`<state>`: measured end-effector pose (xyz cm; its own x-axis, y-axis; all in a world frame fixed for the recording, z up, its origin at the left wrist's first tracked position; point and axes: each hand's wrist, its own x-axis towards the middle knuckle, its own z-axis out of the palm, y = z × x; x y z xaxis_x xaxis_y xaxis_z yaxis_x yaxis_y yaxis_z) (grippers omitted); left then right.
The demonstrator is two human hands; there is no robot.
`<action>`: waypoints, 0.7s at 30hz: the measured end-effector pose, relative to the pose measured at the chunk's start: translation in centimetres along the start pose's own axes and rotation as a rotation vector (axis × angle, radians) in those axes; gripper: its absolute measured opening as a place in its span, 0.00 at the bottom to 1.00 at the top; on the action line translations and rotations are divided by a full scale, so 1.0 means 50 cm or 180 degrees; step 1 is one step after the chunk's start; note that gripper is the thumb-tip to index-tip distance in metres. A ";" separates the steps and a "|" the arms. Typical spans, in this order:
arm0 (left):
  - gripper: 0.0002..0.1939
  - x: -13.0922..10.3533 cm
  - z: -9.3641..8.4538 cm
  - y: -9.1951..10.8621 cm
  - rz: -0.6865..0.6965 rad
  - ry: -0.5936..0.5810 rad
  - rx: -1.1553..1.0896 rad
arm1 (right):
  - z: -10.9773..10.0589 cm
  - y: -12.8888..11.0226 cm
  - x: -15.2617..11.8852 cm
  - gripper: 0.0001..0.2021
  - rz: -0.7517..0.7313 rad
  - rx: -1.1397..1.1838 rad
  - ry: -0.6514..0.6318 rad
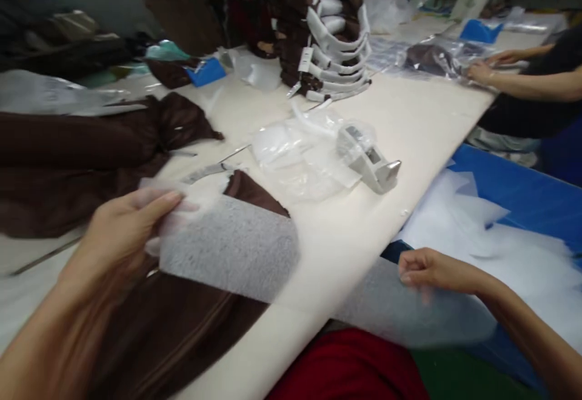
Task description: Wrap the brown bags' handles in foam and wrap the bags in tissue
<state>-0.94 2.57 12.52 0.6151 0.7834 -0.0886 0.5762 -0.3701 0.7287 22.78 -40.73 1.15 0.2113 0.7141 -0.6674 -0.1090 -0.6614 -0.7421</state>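
A long translucent white sheet (231, 248) stretches across the table's near edge. Its left end is pinched in my left hand (131, 224), above a dark brown garment (182, 327). Toward its other end, my right hand (422, 270) has its fingers closed on the sheet, beyond the table edge. Part of the brown fabric shows through and around the sheet. A grey tape dispenser (370, 160) stands past the sheet, beside crumpled clear plastic (300, 151).
Stacked brown garments with white-wrapped hangers (336, 54) stand at the back. More brown garments (82, 145) lie left. White sheets (491, 254) rest on a blue surface (531, 200) at right. Another person's hands (486, 70) touch a plastic-wrapped item (431, 57).
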 end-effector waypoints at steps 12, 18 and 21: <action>0.15 0.041 -0.042 0.000 0.0036 -0.0056 -0.1022 | 0.091 -0.242 0.159 0.27 -0.1750 -0.0612 0.1000; 0.20 0.001 -0.023 0.020 0.0564 -0.0382 -0.0991 | 0.224 -0.388 0.266 0.22 -0.2085 -0.0315 -0.0246; 0.22 -0.019 -0.024 -0.008 0.0397 -0.0295 -0.1061 | 0.234 -0.391 0.267 0.16 -0.1947 -0.0026 -0.0503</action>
<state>-2.40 2.56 13.14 0.7244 0.6885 -0.0351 0.2961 -0.2649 0.9177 16.35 -15.59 6.02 0.0869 0.9885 -0.1240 -0.0061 -0.1240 -0.9923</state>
